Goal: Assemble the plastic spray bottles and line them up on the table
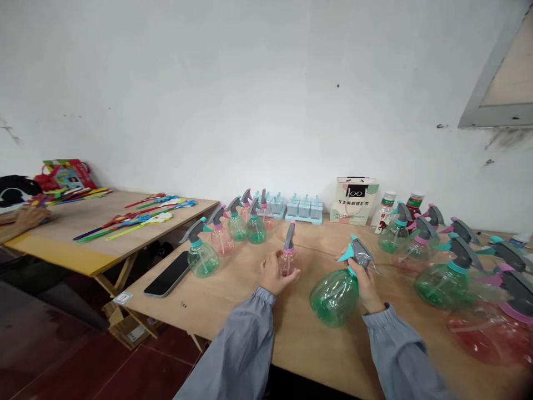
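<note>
My left hand (275,273) is wrapped around the lower body of a pink spray bottle (290,260) with a grey and pink trigger head, upright on the brown table. My right hand (364,283) grips a green spray bottle (334,297) by its neck, under the grey and turquoise trigger head; this bottle is tilted, its base toward the left. Several pink and green spray bottles (256,229) stand to the left of my left hand. On the right, another group of spray bottles (443,283) stands close together, some overlapping.
A black phone (167,275) lies near the table's left edge. Along the wall are light-blue popsicle molds (305,210), a paper bag (353,201) and a white bottle (383,213). Another person's hand (31,219) rests at a second table (104,244) bearing colourful flower-topped sticks (137,221).
</note>
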The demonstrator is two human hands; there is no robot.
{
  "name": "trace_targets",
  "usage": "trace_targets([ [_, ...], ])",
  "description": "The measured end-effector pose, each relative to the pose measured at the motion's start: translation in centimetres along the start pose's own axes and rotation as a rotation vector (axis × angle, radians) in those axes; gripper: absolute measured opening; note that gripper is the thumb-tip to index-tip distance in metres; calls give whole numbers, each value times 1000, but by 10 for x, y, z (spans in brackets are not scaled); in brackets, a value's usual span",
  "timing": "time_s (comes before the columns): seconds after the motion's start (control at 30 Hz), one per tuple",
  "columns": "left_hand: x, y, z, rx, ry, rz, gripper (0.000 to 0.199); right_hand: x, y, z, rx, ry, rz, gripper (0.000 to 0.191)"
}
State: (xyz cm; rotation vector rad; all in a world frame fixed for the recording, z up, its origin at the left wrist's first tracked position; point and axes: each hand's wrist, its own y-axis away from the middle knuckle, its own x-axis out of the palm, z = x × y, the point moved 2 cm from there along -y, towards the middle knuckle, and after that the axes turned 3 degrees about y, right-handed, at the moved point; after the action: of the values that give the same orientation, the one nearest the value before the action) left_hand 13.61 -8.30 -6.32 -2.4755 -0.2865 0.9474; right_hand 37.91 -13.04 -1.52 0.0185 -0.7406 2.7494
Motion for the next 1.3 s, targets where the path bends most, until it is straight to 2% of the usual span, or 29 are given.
trace_targets([
  [0.1,0,0,0,5,7,-5,68,-8,-7,3,-25,132,-7,33],
  [0.2,-1,0,0,10,10,-6,67,-22,-17,2,-5,230,-68,36],
  [0.4,0,0,1,15,16,-4,68,-52,-39,-17,-1,278,-206,46],
  [0.6,0,0,1,0,13,7,68,-61,-48,-38,-54,332,-179,45],
  [0.67,0,0,0,-11,9,16,68,-61,-46,-40,-83,361,-166,50],
  [0.73,-1,0,-1,-16,10,24,68,-63,-40,-43,-120,417,-198,62],
  [0.9,-1,0,0,-13,12,19,67,-70,-4,-60,-225,742,-389,114],
  [1.03,0,-1,2,-5,11,40,69,-74,6,-89,-203,875,-362,113],
  [1.13,0,-1,1,-8,24,46,69,-78,-16,-108,-177,848,-389,114],
  [1.3,0,0,1,-9,27,29,71,-85,-75,-130,-28,830,-424,117],
])
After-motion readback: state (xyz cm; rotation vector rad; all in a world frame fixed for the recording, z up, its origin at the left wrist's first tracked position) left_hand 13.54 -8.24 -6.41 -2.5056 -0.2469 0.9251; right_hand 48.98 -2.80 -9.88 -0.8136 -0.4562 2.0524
